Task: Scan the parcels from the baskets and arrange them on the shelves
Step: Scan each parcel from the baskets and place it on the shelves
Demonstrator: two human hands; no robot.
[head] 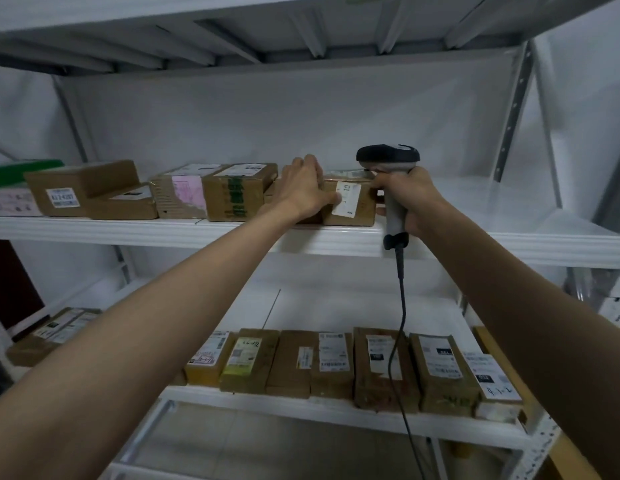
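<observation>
A small brown parcel (pixel 350 202) is being set on the upper shelf (pixel 336 239), at the right end of the row of boxes. It is being held by the left hand (pixel 303 190), whose fingers are curled over its top and left side. Right of the parcel, the scanner (pixel 391 188) is being gripped fully by the right hand (pixel 414 202), and its cable is hanging down. The parcel is best pushed flush against its left neighbour, label kept facing out. Far left of the parcel, a label seems to read "K1 2-4207"; the rest is too blurred.
</observation>
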